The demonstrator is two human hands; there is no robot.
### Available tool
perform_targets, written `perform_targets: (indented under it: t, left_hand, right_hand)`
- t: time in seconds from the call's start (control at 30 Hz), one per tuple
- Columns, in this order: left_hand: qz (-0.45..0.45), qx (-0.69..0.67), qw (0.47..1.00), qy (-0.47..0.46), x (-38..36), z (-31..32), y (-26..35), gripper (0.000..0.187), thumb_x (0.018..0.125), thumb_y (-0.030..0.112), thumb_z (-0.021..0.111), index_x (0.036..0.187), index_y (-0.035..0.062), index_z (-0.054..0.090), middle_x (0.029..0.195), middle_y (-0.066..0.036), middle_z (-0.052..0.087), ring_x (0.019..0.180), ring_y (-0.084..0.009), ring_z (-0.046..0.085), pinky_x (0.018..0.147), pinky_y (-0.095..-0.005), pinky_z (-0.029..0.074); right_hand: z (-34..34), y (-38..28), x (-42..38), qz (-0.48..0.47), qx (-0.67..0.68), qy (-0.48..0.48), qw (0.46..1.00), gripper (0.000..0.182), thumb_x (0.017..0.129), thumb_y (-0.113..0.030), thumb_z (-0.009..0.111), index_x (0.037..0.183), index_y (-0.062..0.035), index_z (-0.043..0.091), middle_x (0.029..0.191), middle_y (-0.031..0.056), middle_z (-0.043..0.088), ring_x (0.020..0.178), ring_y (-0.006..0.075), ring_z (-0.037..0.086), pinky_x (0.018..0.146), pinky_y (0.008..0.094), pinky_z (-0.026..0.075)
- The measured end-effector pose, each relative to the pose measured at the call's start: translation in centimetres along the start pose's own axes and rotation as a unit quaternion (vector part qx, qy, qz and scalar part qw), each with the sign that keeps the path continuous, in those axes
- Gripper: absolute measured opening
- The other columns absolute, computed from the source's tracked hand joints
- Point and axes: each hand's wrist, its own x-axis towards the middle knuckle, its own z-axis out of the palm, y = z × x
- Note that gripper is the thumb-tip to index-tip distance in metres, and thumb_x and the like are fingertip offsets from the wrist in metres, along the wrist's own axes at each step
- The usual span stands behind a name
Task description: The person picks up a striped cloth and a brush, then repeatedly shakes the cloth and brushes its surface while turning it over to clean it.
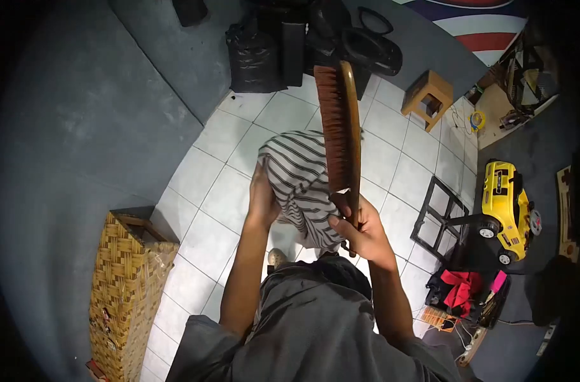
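In the middle of the view a black-and-white striped cloth (pixel 296 162) is bunched up, its lower part gathered in folds. My left hand (pixel 262 198) holds the cloth's left side, with most of its fingers hidden behind the fabric. My right hand (pixel 364 232) is closed round the handle of a long wooden brush (pixel 352 121). The brush stands upright with its reddish-brown bristles facing left, against the right side of the cloth. The right thumb and fingertips also touch the cloth's lower right edge.
A woven bamboo box (pixel 127 286) stands at lower left. Black bags (pixel 255 60) sit against the far wall, near a small wooden stool (pixel 428 95). To the right are a black frame (pixel 438 216), a yellow toy car (pixel 503 204) and red cloth (pixel 460 290).
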Motion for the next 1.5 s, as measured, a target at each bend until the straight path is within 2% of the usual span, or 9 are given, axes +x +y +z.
perform_targets:
  t: [0.2, 0.27, 0.4, 0.87, 0.93, 1.0, 1.07, 1.33, 1.5]
  left_hand:
    - [0.055, 0.142, 0.988, -0.029, -1.7, -0.3, 2.8, 0.045, 0.089, 0.026, 0.046, 0.120, -0.0040, 0.035, 0.111, -0.017, 0.053, 0.101, -0.0243, 0.054, 0.089, -0.0331, 0.043]
    - [0.252, 0.622, 0.735, -0.099, -2.4, -0.3, 2.5, 0.084, 0.061, 0.012, 0.077, 0.121, -0.0017, 0.021, 0.109, -0.027, 0.052, 0.101, -0.0307, 0.055, 0.088, -0.0386, 0.043]
    - [0.184, 0.682, 0.702, -0.097, -0.9, -1.1, 0.7, 0.072, 0.065, 0.003, 0.068, 0.123, 0.0016, 0.026, 0.098, -0.028, 0.055, 0.094, -0.0372, 0.057, 0.080, -0.0382, 0.045]
    - [0.409, 0.585, 0.691, 0.119, 0.7, -1.6, 6.9, 0.047, 0.061, -0.016, 0.034, 0.095, 0.0031, 0.061, 0.079, -0.014, 0.063, 0.066, -0.0194, 0.061, 0.062, -0.0267, 0.048]
    - [0.584, 0.589, 0.549, 0.105, 2.0, -2.0, 7.1, 0.047, 0.060, -0.015, 0.034, 0.094, 0.0033, 0.061, 0.078, -0.013, 0.062, 0.068, -0.0197, 0.062, 0.065, -0.0268, 0.048]
    - [0.561, 0.585, 0.580, 0.086, 1.7, -1.9, 7.3, 0.046, 0.063, -0.014, 0.034, 0.097, 0.0036, 0.060, 0.074, -0.011, 0.060, 0.062, -0.0161, 0.059, 0.062, -0.0253, 0.046]
    - [0.377, 0.519, 0.763, 0.084, 0.5, -1.0, 7.7, 0.047, 0.065, -0.012, 0.033, 0.101, 0.0041, 0.058, 0.068, -0.008, 0.055, 0.052, -0.0109, 0.050, 0.054, -0.0237, 0.041]
    - [0.337, 0.608, 0.719, 0.009, 0.8, -0.4, 7.7, 0.034, 0.076, 0.001, 0.034, 0.101, 0.0045, 0.057, 0.058, -0.005, 0.049, 0.051, -0.0100, 0.042, 0.051, -0.0248, 0.036]
    - [0.227, 0.605, 0.763, -0.031, 1.0, 0.1, 8.9, 0.031, 0.078, 0.006, 0.033, 0.099, 0.0008, 0.056, 0.071, -0.009, 0.058, 0.060, -0.0152, 0.052, 0.059, -0.0265, 0.042]
  right_hand:
    - [-2.8, 3.2, 2.2, -0.073, -0.063, 0.023, 0.995, 0.052, 0.068, 0.008, 0.062, 0.117, 0.0052, 0.044, 0.104, 0.0060, 0.055, 0.100, 0.0130, 0.049, 0.089, 0.0258, 0.036]
    - [-4.5, 4.7, 2.6, -0.091, -0.150, 0.097, 0.980, 0.049, 0.068, 0.012, 0.057, 0.115, 0.0050, 0.045, 0.102, 0.0067, 0.055, 0.096, 0.0116, 0.050, 0.083, 0.0240, 0.040]
    - [-6.2, 2.4, 2.9, -0.035, -0.087, 0.195, 0.976, 0.046, 0.071, 0.014, 0.048, 0.116, 0.0039, 0.045, 0.091, 0.0048, 0.054, 0.071, 0.0074, 0.049, 0.061, 0.0173, 0.039]
    - [-12.3, 0.0, 1.4, -0.232, -0.172, 0.309, 0.906, 0.026, 0.075, 0.011, 0.039, 0.098, -0.0002, 0.043, 0.096, 0.0113, 0.059, 0.068, 0.0047, 0.046, 0.060, 0.0171, 0.037]
    - [-12.2, 0.0, 1.8, -0.266, -0.223, 0.303, 0.888, 0.024, 0.074, 0.011, 0.039, 0.095, -0.0006, 0.042, 0.097, 0.0133, 0.060, 0.069, 0.0051, 0.046, 0.061, 0.0175, 0.037]
    - [-12.2, 0.0, 1.6, -0.271, -0.268, 0.331, 0.863, 0.026, 0.074, 0.012, 0.040, 0.097, 0.0008, 0.041, 0.096, 0.0129, 0.060, 0.074, 0.0071, 0.048, 0.065, 0.0190, 0.039]
    - [-12.5, 0.0, 1.3, -0.237, -0.262, 0.350, 0.867, 0.029, 0.074, 0.011, 0.041, 0.102, 0.0021, 0.042, 0.096, 0.0127, 0.059, 0.077, 0.0090, 0.048, 0.067, 0.0204, 0.039]
    - [-14.0, 1.2, 1.5, -0.289, -0.366, 0.407, 0.785, 0.033, 0.078, 0.005, 0.048, 0.111, 0.0064, 0.042, 0.083, 0.0104, 0.054, 0.072, 0.0124, 0.049, 0.061, 0.0230, 0.042]
    - [-11.7, -1.0, 0.0, -0.169, -0.439, 0.232, 0.851, 0.068, 0.053, -0.023, 0.083, 0.100, 0.0034, 0.042, 0.074, 0.0114, 0.056, 0.065, 0.0160, 0.055, 0.057, 0.0278, 0.044]
